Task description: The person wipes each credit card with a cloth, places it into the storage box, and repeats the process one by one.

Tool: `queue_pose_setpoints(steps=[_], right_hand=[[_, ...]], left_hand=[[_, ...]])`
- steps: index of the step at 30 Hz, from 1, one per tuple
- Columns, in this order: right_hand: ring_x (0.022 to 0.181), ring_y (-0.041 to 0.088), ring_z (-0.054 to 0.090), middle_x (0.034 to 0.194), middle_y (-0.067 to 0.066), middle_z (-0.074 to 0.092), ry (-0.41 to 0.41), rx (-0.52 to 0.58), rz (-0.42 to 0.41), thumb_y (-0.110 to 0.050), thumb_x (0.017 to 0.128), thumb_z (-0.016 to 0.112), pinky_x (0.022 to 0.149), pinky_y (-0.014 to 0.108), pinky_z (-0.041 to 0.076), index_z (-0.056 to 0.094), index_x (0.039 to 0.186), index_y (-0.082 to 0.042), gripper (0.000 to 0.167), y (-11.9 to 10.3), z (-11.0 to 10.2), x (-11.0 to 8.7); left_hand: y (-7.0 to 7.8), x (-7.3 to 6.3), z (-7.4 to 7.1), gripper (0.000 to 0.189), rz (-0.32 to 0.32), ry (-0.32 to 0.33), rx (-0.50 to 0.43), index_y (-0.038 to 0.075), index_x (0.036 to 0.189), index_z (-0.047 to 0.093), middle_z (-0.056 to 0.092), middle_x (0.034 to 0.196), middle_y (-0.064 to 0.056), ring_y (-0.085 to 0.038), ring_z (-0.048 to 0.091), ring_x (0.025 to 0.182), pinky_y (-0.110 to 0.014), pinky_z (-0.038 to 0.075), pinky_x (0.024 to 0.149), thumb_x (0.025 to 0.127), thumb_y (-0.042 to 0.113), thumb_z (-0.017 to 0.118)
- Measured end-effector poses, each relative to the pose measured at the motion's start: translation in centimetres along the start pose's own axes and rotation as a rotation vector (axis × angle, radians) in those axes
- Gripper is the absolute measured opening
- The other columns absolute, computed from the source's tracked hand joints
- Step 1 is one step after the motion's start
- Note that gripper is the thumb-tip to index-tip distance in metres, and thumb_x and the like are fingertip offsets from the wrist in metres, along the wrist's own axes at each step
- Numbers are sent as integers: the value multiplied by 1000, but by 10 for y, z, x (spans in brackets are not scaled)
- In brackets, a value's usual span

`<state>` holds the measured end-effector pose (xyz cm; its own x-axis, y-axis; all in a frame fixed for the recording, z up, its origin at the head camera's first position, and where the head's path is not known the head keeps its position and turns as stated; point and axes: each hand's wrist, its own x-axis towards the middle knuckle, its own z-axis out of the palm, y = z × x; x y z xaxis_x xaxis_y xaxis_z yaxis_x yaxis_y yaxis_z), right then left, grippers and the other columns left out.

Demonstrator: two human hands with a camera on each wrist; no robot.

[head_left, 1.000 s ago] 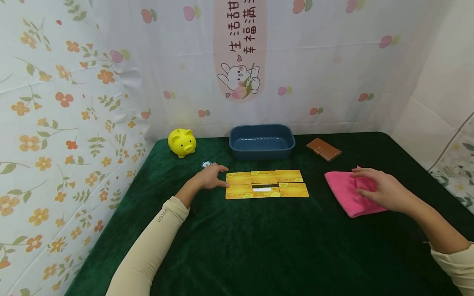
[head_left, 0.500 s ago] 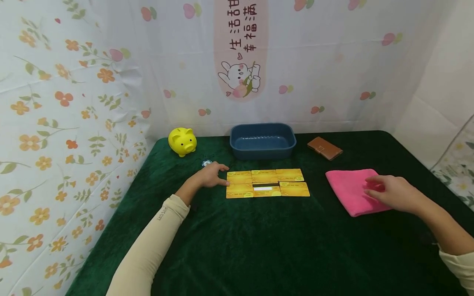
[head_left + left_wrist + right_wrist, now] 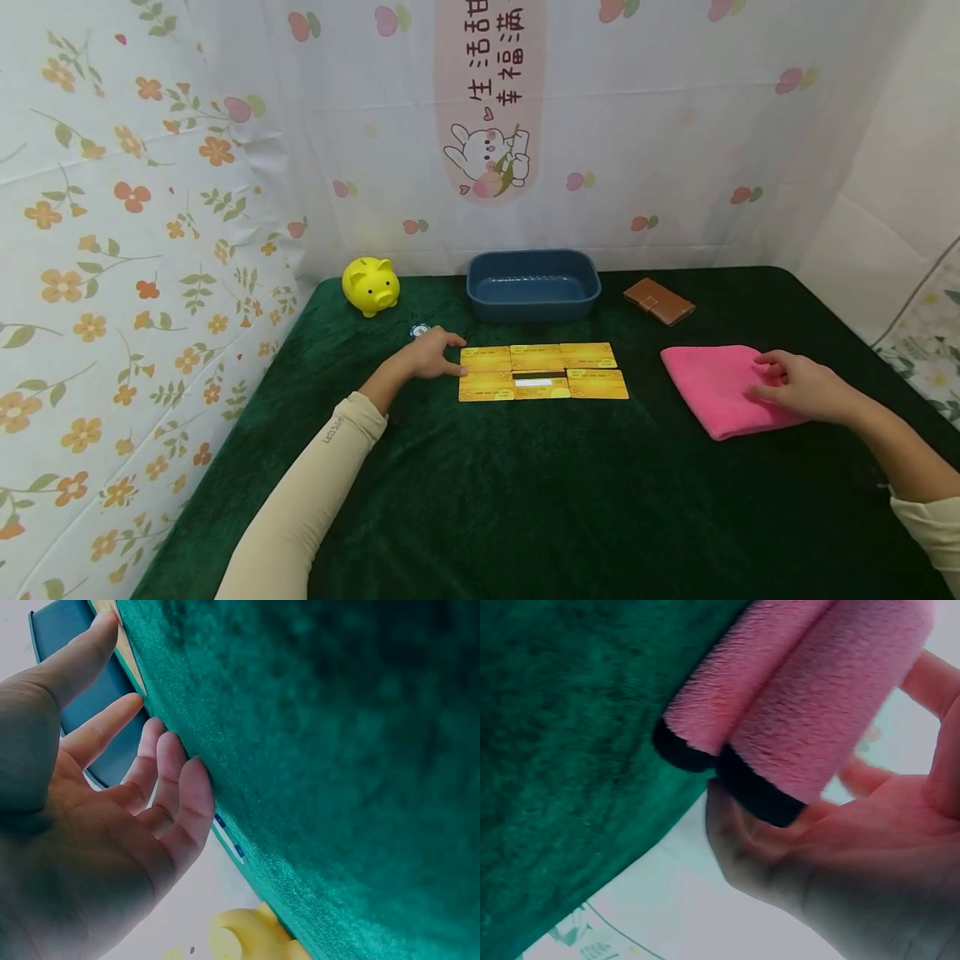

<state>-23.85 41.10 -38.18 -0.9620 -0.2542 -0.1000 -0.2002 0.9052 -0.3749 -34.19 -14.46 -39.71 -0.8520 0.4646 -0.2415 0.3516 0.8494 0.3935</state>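
Note:
Several gold bank cards [image 3: 540, 385] lie edge to edge in two rows, one showing a dark stripe and white strip. My left hand [image 3: 429, 353] is at their left end, thumb and forefinger spread beside the edge cards. In the left wrist view the fingers of that left hand [image 3: 127, 772] are loosely bent, with no object in the palm. A folded pink towel [image 3: 708, 387] lies to the right of the cards. My right hand [image 3: 810, 387] hovers about its right side, fingers relaxed. The right wrist view shows the towel's folded layers [image 3: 802, 697] with dark trim near the fingers.
Behind the cards stands a blue rectangular basin [image 3: 534, 313]. A yellow piggy bank [image 3: 371, 287] sits back left, with a poker chip [image 3: 419, 330] beyond my left hand. Back right lies a brown wallet [image 3: 660, 301]. Dark green cloth [image 3: 525, 500] covers the table.
My right hand has moved to the right across the pink towel, uncovering more of it. The left hand and the cards have stayed in place.

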Motion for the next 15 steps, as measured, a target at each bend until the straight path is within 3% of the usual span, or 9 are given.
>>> queue_pose_setpoints(steps=[9,15], right_hand=[[107,52,52,118,43,51,18,47,-12,-26,95,68,80,55,51,45,129,18,60,14,7,1],[107,53,47,121,46,44,1,54,66,-35,94,67,77,52,49,37,134,18,72,18,6,1]], left_hand=[[-1,2,1,56,7,-12,-3,6,139,55,52,140,-17,-30,46,128,-46,38,110,92,32,72],[-1,1,0,58,-14,-28,-21,7,140,55,50,142,-16,-30,44,130,-47,36,111,91,31,74]])
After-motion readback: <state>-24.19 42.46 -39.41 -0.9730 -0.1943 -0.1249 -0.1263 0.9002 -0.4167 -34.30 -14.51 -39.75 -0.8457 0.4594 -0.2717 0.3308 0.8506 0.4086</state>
